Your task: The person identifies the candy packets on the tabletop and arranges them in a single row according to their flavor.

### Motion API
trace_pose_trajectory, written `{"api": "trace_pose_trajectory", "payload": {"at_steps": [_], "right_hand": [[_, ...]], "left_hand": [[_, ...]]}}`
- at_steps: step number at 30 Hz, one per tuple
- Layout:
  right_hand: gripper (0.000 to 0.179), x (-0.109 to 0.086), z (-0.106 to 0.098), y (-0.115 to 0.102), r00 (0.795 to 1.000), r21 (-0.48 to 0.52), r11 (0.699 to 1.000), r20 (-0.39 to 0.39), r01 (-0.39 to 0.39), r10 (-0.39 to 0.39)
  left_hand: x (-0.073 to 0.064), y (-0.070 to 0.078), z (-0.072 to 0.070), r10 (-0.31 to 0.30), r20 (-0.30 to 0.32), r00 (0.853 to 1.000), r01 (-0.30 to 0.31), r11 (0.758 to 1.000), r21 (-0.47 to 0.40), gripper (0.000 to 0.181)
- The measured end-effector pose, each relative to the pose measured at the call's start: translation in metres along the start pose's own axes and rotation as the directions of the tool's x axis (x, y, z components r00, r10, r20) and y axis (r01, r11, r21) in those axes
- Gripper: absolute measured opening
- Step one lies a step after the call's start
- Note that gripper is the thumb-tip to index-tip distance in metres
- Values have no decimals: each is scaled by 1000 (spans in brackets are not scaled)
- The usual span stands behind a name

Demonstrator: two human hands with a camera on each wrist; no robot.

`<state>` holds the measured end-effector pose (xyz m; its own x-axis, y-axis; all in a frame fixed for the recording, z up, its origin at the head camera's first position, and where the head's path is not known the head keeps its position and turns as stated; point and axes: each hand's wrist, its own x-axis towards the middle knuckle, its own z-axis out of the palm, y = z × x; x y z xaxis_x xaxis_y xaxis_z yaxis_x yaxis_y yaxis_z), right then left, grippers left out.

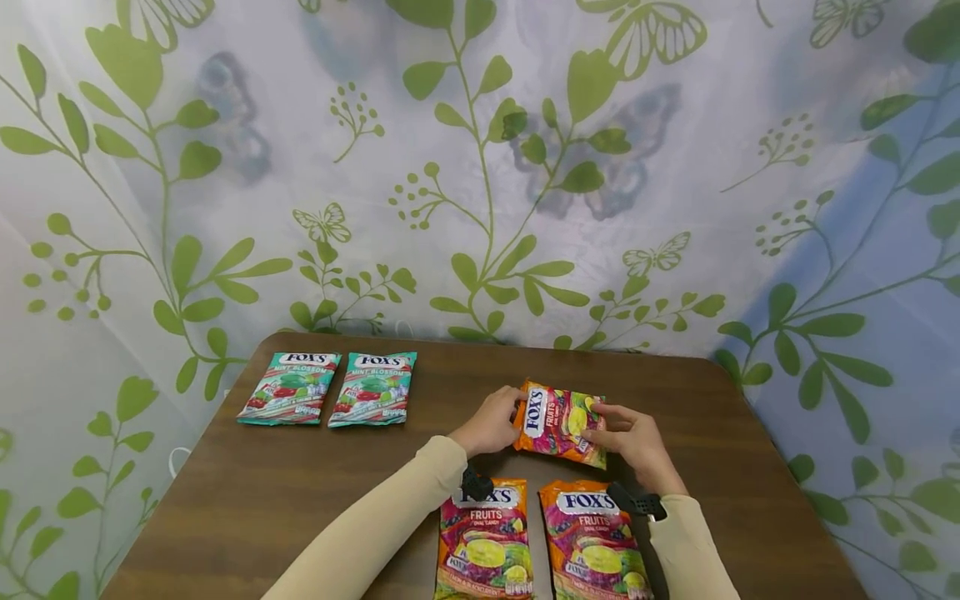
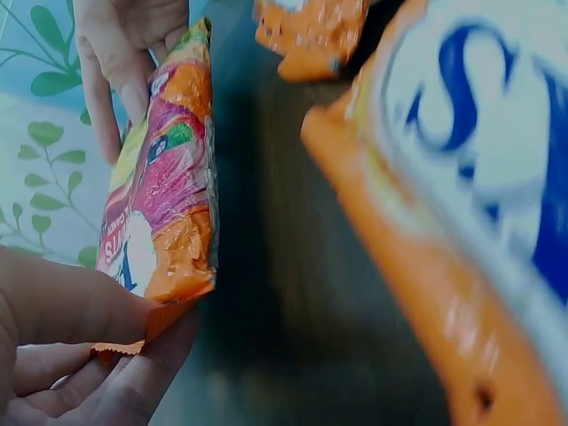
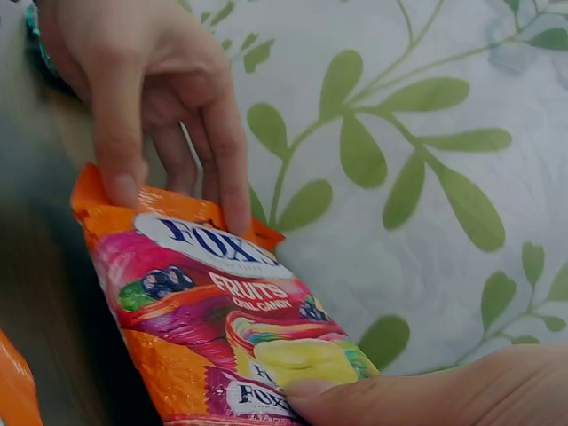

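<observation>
Both hands hold an orange and magenta Fox's Fruits candy bag, which lies sideways with its logo end to the left. My left hand pinches the orange end seal, thumb on one face and fingers behind, as the left wrist view shows. At the opposite end, my right hand grips the bag, its thumb on the front face; its other fingers are partly hidden. In the left wrist view the bag is seen nearly edge-on, tilted. Nearer the body lie two more Fruits bags, side by side.
Two teal Fox's Mint Blossom bags lie side by side at the back left of the brown wooden table. A white curtain with green leaves and butterflies hangs behind the table's back edge.
</observation>
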<state>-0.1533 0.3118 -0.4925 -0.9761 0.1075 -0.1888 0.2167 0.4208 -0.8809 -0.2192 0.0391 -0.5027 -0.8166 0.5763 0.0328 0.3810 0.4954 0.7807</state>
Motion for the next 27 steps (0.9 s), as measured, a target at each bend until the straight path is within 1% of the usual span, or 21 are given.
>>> {"api": "trace_pose_trajectory", "payload": {"at_steps": [4, 7, 13, 16, 17, 21, 23, 25, 27], "right_hand": [[56, 0, 15, -8, 1000, 32, 999, -3, 7, -7], [58, -3, 24, -13, 1000, 60, 998, 5, 20, -20], [58, -12, 43, -27, 999, 116, 992, 16, 42, -44], [57, -16, 52, -32, 999, 173, 984, 11, 43, -45], [57, -17, 55, -34, 999, 188, 981, 4, 45, -47], [55, -16, 69, -42, 999, 247, 968, -21, 51, -47], [55, -15, 77, -45, 999, 267, 962, -32, 51, -44], [55, -13, 87, -48, 999, 287, 957, -38, 47, -38], [56, -12, 98, -50, 999, 304, 952, -45, 40, -27]], "left_hand": [[0, -4, -17, 15, 14, 1000, -16, 996, 88, 60], [1, -6, -29, 33, 37, 999, -38, 989, 144, 61], [5, -10, -50, 68, 72, 995, -83, 967, 240, 59], [9, -12, -58, 84, 93, 992, -107, 954, 281, 57], [11, -12, -61, 79, 101, 992, -106, 948, 299, 57], [16, -11, -72, 54, 122, 991, -96, 924, 370, 58], [20, -12, -78, 43, 128, 991, -92, 907, 411, 58], [23, -14, -83, 37, 139, 990, -97, 886, 454, 55], [26, -18, -87, 34, 152, 988, -107, 856, 506, 53]]}}
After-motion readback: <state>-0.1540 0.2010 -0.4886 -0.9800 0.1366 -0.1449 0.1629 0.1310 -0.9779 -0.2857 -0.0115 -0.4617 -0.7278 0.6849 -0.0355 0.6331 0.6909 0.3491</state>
